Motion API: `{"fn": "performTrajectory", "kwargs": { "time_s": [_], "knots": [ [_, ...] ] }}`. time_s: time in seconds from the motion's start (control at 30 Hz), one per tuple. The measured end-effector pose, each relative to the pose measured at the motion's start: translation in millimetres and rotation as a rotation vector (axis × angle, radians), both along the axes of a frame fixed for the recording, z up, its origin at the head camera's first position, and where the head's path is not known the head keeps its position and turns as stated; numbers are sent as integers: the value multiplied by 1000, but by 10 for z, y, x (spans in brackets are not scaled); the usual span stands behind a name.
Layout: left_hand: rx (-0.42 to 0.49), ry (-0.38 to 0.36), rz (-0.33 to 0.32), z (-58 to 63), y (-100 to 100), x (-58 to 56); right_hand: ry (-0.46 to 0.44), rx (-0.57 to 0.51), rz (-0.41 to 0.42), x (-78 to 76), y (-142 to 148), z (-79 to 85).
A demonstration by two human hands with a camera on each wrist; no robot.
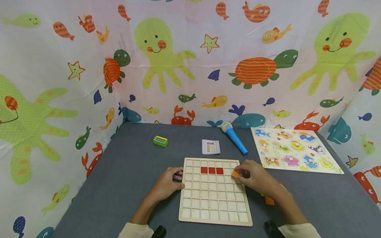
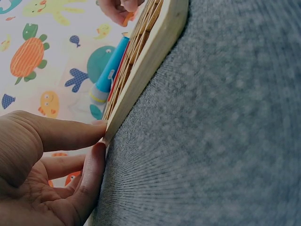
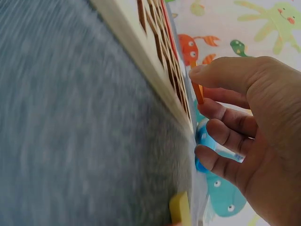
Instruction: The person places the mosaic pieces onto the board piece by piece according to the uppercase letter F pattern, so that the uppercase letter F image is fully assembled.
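Pinch of right hand (image 1: 253, 173) on orange tile (image 1: 236, 174) over gridded board (image 1: 215, 222) (left hand (image 1: 166, 184) against its edge).

grid board (image 1: 213, 195): wood, matt | tabletop (image 1: 125, 185): cloth-like, rough, matt | toy microphone (image 1: 236, 140): smooth plastic | backdrop (image 1: 184, 33): cloth

Orange tile (image 1: 236, 174) in the right grip (image 1: 253, 175)

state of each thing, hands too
Wooden grid board: flat, mostly unfilled
Red tiles: in three adjacent cells
Orange tile: pinched, not seated
Left hand: touching grid board's edge
Right hand: pinching orange tile
Blue microphone: lying down
Pattern card: face up
Animal puzzle board: face up
Green striped block: lying flat
Loose tiles: partly hidden
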State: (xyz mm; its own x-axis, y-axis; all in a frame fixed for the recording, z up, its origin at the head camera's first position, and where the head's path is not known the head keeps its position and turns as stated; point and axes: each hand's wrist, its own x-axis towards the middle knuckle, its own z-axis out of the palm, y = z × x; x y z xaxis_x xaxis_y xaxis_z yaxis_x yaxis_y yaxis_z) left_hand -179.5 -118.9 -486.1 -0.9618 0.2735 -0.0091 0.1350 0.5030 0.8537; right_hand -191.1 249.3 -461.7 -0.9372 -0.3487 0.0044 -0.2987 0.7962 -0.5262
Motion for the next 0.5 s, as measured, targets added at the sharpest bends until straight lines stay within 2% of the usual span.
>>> {"fn": "performTrajectory", "kwargs": {
  "time_s": [0.5],
  "knots": [
    [-5,-8,-6,16,8,-3,35,-41,114,-60,-328,15]
  ]
}}
